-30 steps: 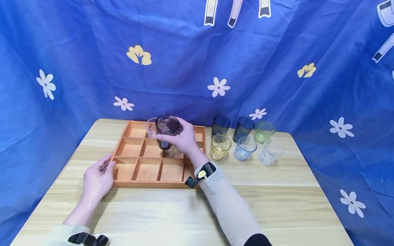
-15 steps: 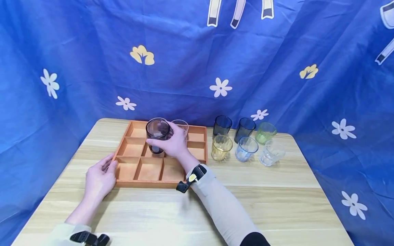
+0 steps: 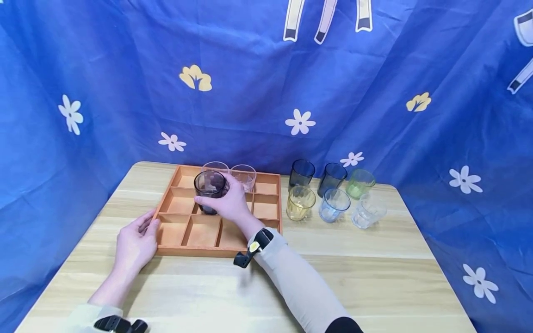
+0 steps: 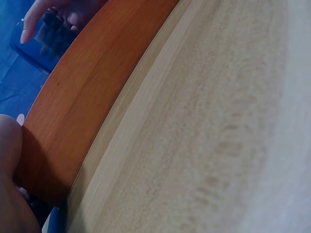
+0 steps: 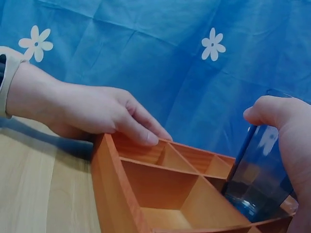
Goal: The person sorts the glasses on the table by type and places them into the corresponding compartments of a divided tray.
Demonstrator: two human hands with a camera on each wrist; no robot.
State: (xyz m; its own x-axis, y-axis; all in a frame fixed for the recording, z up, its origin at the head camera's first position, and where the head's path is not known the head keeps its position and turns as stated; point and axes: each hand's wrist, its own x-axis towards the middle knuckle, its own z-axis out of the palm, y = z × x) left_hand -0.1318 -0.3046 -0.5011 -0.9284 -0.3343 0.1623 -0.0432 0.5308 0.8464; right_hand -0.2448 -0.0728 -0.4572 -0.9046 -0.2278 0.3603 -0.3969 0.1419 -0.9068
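Observation:
A wooden tray [image 3: 266,217] with several compartments lies on the table. My right hand [image 3: 228,202] grips a dark smoky glass [image 3: 209,186], held upright, its base down inside the middle row's second compartment from the left. The right wrist view shows the dark glass [image 5: 257,180] under my right thumb [image 5: 272,112]. Two clear glasses [image 3: 215,166] [image 3: 244,175] stand in the tray's back row. My left hand [image 3: 134,244] rests against the tray's front left corner, and in the right wrist view its fingers [image 5: 138,127] lie over the tray's rim [image 5: 114,194].
Right of the tray stand several glasses: dark [image 3: 300,173], dark blue [image 3: 331,177], green [image 3: 358,182], yellow [image 3: 298,202], light blue [image 3: 333,204], clear [image 3: 367,212]. A blue flowered cloth [image 3: 266,83] hangs close behind the table. The left wrist view shows the tray's side [image 4: 92,92] on the tabletop [image 4: 218,145].
My right hand has carried the dark glass leftward and down, from above the tray's back row into the middle row. The left hand has stayed at the tray's corner.

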